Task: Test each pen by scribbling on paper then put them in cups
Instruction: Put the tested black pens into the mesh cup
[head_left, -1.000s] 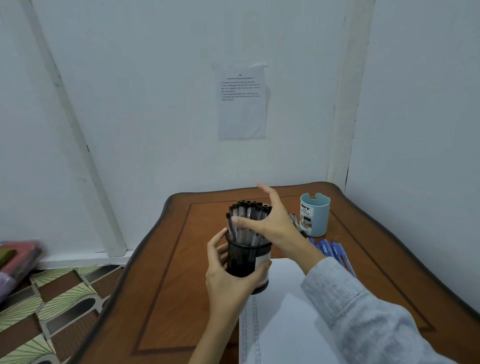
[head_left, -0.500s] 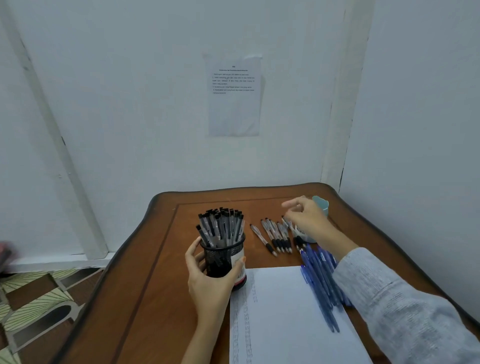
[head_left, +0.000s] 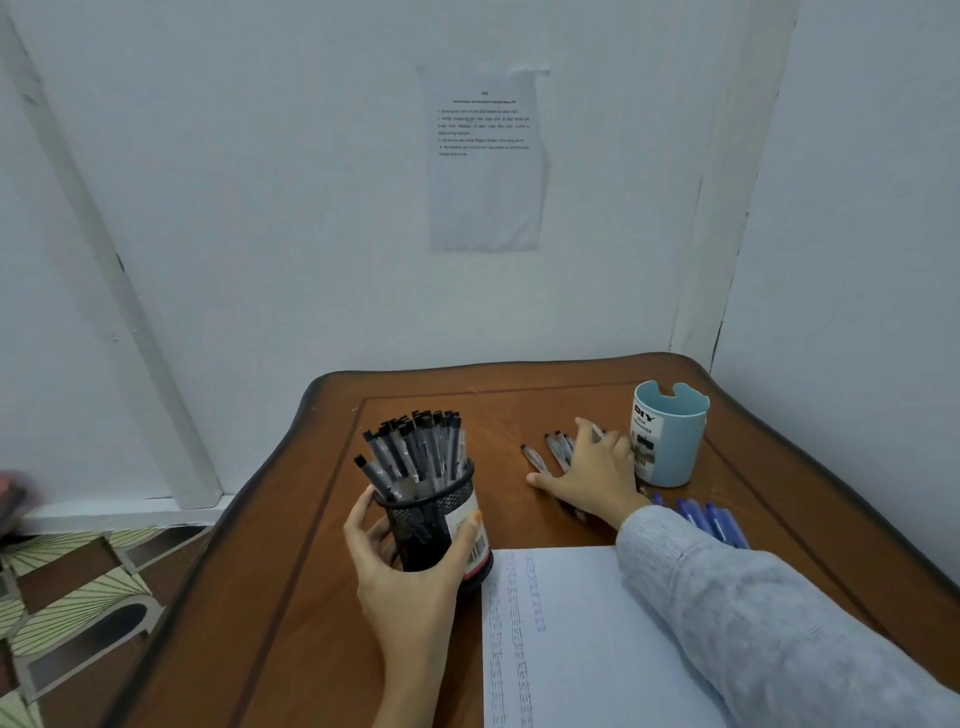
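A black mesh cup (head_left: 434, 514) full of several black-capped pens (head_left: 415, 449) stands on the table's left half. My left hand (head_left: 402, 564) grips it from the near side, thumb on its white label. My right hand (head_left: 592, 475) lies flat, fingers spread, on several loose black pens (head_left: 548, 452) on the table, just left of a light blue cup (head_left: 667, 436). Several blue pens (head_left: 706, 522) lie behind my right sleeve. A white sheet of paper (head_left: 582, 644) with rows of scribbles along its left side lies at the near edge.
The brown wooden table (head_left: 311, 597) sits in a corner of white walls. A printed sheet (head_left: 485, 161) is taped on the far wall. Patterned floor tiles (head_left: 78, 597) show at the left, below the table's curved edge.
My right hand left the top of the mesh cup, crossed to the right and came down flat on the loose black pens. The left hand kept its grip. The view tilted down.
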